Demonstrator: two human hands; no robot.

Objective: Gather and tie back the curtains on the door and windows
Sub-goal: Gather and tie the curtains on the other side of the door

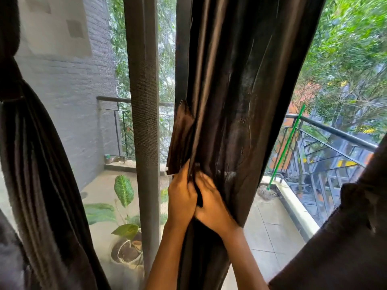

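Observation:
A dark brown curtain (236,84) hangs bunched in the middle of the head view, in front of the balcony door. My left hand (181,197) grips its left edge, where folded pleats (181,139) stick up above my fingers. My right hand (211,204) is pressed against the left hand and grips the gathered cloth from the right. A second dark curtain (39,168) hangs at the left, cinched by a tie (12,99) high up. Part of a third curtain (343,237) fills the lower right corner.
A grey mesh-covered door frame post (144,122) stands just left of the held curtain. Outside is a tiled balcony with a potted plant (125,233), a metal railing (326,130), a green pole (287,145) and trees beyond.

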